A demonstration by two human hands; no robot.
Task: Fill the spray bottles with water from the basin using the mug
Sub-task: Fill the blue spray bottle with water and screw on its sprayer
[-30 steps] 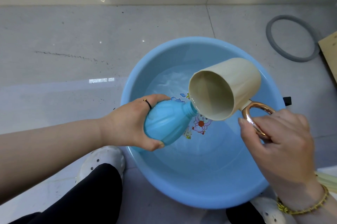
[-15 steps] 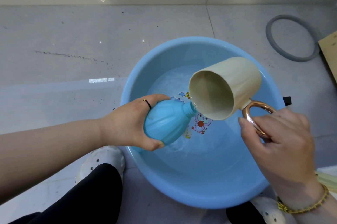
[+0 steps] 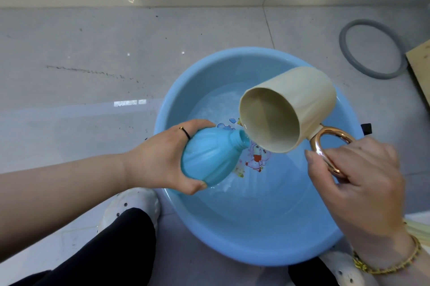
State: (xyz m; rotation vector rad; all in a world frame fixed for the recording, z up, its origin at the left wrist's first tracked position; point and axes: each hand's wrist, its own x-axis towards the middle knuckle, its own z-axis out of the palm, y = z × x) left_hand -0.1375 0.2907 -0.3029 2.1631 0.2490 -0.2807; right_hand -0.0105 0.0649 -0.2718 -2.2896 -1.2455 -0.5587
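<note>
I'm looking down at the basin (image 3: 235, 239) sitting on the grey tiled floor (image 3: 93, 76), water lying in its bottom over a cartoon print (image 3: 256, 157).

Left hand (image 3: 162, 157) is wrapping around the bottle (image 3: 209, 155), fingers closed on its round body, black ring on one finger. Bottle is uncapped, tilting with its threaded neck pointing to 2 o'clock, hanging over the basin's 9 o'clock side.

Right hand (image 3: 363, 183) is pinching the mug's (image 3: 288, 108) copper-coloured handle (image 3: 330, 148), thumb and fingers closed on the loop. Mug is lying almost on its side over the basin centre, mouth facing me and toward 7 o'clock. Its lower lip is sitting just beside the bottle neck, at the neck's 2 o'clock; can't tell if they're touching. A little water is showing at the lip near the neck. Mug interior is looking mostly empty; can't tell how much is left.

A gold bracelet (image 3: 386, 260) is sitting on the right wrist. White shoes are showing at the basin's 8 o'clock (image 3: 132, 206) and 5 o'clock (image 3: 344, 267), black trouser legs below.

A grey ring (image 3: 349, 57) is lying on the floor at 2 o'clock, well apart from the basin, next to a board edge (image 3: 421, 64). A small black piece (image 3: 366, 129) is peeking out beside the basin rim at 3 o'clock.
</note>
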